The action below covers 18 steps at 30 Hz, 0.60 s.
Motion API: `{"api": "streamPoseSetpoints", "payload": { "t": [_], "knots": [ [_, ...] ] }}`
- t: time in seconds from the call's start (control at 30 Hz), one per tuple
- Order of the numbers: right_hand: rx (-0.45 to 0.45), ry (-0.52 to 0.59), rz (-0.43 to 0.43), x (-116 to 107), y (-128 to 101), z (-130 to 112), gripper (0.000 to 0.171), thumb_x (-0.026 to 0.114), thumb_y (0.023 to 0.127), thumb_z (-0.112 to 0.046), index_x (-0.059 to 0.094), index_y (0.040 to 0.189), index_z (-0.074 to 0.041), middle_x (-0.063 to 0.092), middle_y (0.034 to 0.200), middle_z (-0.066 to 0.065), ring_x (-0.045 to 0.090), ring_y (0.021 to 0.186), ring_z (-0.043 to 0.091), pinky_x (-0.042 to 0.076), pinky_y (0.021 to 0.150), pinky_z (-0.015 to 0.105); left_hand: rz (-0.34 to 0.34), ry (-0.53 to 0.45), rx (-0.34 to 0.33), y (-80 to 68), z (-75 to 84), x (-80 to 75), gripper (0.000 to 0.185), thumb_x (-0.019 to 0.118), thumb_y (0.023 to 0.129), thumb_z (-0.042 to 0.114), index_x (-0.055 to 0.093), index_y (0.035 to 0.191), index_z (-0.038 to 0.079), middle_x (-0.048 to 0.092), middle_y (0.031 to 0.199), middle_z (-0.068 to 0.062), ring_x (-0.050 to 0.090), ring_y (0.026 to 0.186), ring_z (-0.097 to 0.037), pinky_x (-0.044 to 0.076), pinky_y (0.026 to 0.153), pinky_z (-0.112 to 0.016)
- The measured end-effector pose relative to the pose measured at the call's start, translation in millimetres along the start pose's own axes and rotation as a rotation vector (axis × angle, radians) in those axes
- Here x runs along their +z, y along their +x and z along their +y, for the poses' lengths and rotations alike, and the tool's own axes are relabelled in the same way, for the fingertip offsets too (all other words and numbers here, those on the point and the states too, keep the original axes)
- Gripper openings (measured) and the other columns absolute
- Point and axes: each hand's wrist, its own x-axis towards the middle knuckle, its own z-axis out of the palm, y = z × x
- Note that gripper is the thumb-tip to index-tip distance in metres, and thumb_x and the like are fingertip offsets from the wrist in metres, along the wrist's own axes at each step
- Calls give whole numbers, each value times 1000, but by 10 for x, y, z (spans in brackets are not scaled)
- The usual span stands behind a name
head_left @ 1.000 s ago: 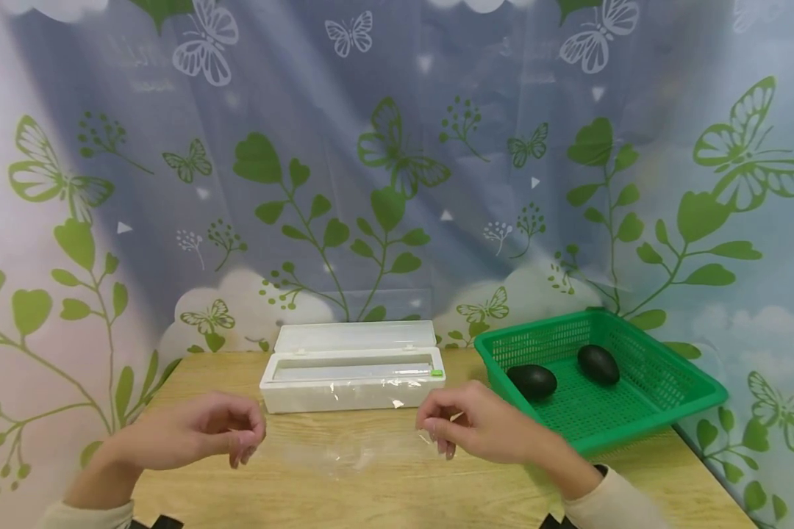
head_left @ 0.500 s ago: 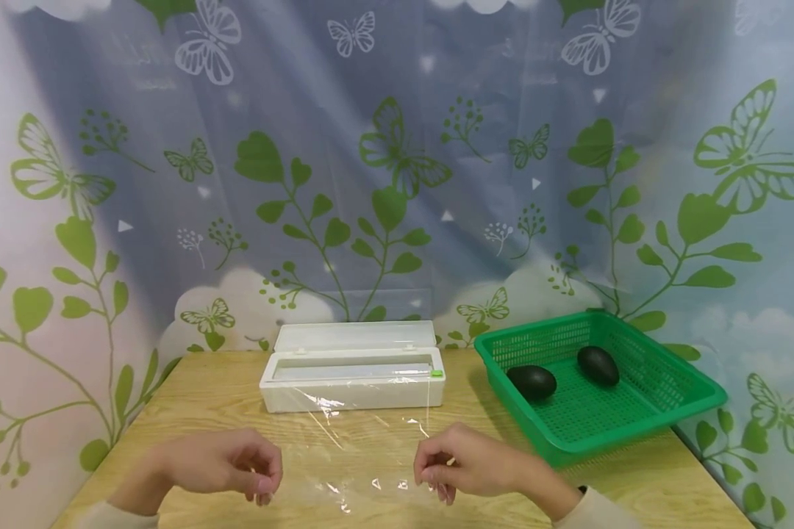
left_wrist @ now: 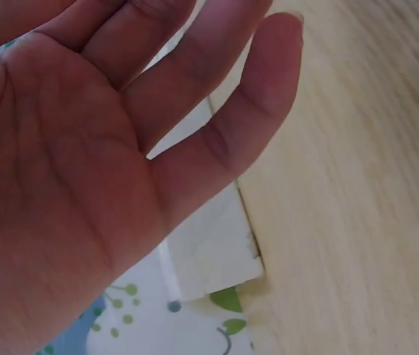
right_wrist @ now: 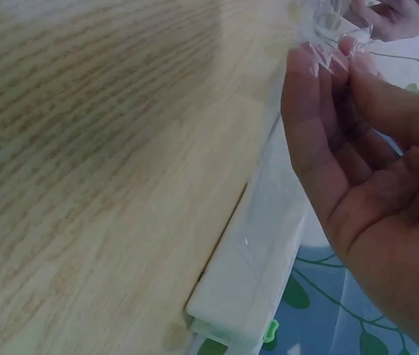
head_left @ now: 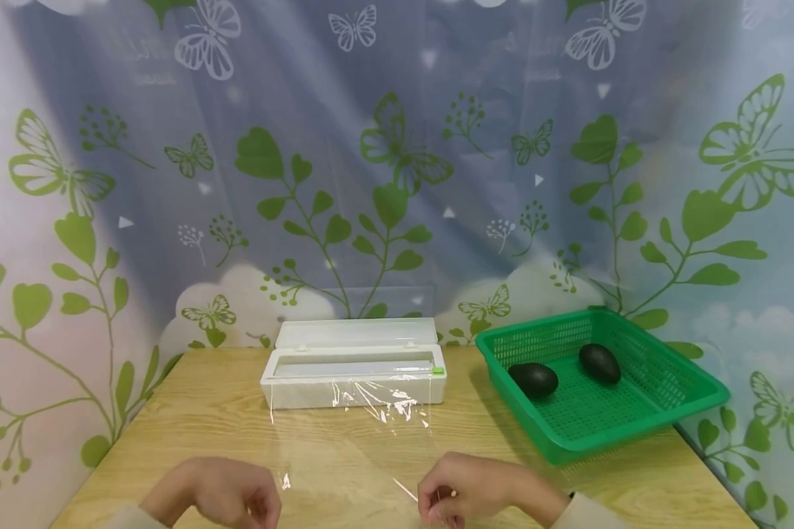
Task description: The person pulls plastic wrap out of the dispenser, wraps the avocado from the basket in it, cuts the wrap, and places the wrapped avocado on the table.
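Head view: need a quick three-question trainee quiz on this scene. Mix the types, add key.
1. Count: how many dark oval items lie in the green basket?
2. True or false: the lid of the white box stands open.
3. Name it: what does the right hand pinch between thumb and fingers?

Key
1. Two.
2. True.
3. Clear film.
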Motion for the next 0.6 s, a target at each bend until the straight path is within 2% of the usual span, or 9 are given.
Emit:
{"api": "streamPoseSetpoints", "payload": {
  "t": [0.17, 0.3, 0.43, 0.6],
  "knots": [
    [-28, -105, -50, 47, 19, 44, 11, 65, 95, 0, 71, 86, -4, 69, 74, 4, 43, 70, -18, 48, 66, 2, -54, -28, -95, 59, -18, 27, 7, 61, 86, -13, 58, 81, -18, 48, 69, -28, 46, 64, 12, 41, 65, -2],
    [-14, -106, -90, 70, 35, 63, 11, 65, 95, 1, 72, 88, -4, 71, 78, 3, 43, 73, -17, 47, 69, 2, -68, -21, -132, 83, -25, 49, 10, 60, 84, -14, 54, 76, -18, 46, 66, -27, 43, 60, 12, 39, 61, -2],
    [1, -109, -112, 97, 46, 72, 13, 65, 93, 4, 73, 86, -4, 68, 75, 1, 42, 71, -16, 46, 69, 1, -71, -20, -161, 93, -15, 60, 14, 59, 83, -14, 52, 72, -16, 45, 64, -25, 40, 57, 12, 36, 57, -2],
    [-41, -161, -145, 130, 55, 83, 15, 64, 82, 10, 67, 76, -3, 55, 65, -1, 32, 63, -14, 37, 59, 0, -73, 71, -211, 113, 17, 79, 15, 57, 81, -12, 51, 68, -12, 45, 60, -17, 34, 52, 12, 30, 51, -4]
  ]
}}
